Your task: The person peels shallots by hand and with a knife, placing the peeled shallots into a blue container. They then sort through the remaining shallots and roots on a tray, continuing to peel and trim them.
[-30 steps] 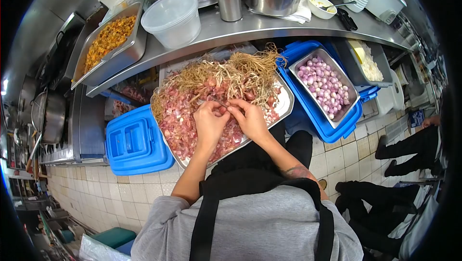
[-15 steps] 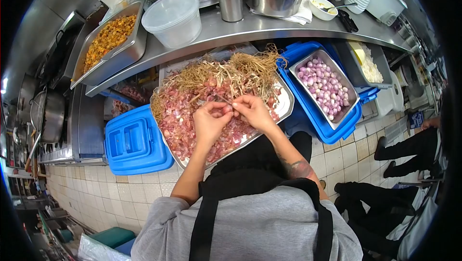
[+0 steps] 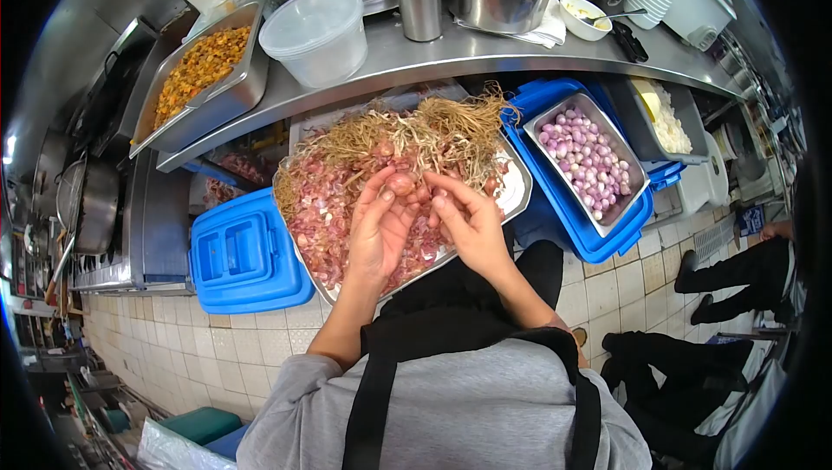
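Over a large metal tray (image 3: 517,186) heaped with reddish shallots, loose skins and dry roots (image 3: 459,128), my two hands are close together. My left hand (image 3: 381,223) is turned palm up, with a reddish-brown shallot (image 3: 400,183) held at its fingertips. Beside it, my right hand (image 3: 468,219) has its thumb and index finger bent together near the shallot; whatever is between them is too small to name. To the right, a metal pan (image 3: 608,216) of peeled purple shallots (image 3: 582,154) rests on a blue lid (image 3: 630,240).
Another blue lid (image 3: 251,252) lies left of the tray. The steel counter (image 3: 381,56) ahead bears a plastic tub (image 3: 316,37), a pot (image 3: 498,4), a bowl (image 3: 585,19) and a pan of orange food (image 3: 201,71). People's dark-clothed legs (image 3: 732,281) show at right.
My left hand has turned more palm up, showing the shallot at its fingertips. My right hand has moved slightly right, and its fingers point more upward. The view has shifted slightly.
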A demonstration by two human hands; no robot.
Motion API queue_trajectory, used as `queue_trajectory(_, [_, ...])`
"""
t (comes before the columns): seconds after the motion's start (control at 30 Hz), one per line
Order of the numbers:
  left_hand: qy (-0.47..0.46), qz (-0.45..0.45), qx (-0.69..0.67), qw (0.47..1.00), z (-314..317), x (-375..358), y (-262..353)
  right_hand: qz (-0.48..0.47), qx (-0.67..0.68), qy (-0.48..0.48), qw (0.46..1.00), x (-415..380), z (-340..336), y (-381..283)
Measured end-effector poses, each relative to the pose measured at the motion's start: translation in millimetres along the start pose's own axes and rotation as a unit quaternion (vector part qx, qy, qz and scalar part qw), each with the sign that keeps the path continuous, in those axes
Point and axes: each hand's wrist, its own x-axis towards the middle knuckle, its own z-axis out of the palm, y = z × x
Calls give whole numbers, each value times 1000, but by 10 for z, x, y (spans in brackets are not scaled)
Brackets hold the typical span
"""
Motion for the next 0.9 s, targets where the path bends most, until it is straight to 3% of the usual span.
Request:
queue_trajectory(0.3, [-9,98,102,990,73,-90,-69,-121,-101,22,987,-86,118,-63])
queue_trajectory(0.47, [-20,211,188,959,212,-186,-86,-162,-152,37,974,-140,144,-135])
queue_trajectory(0.67, [-43,282,213,934,269,-253,-167,-66,62,-18,996,-213,131,-186])
queue_trajectory(0.9, [-38,315,291,903,297,-326,-238,-89,76,16,993,-201,136,-167])
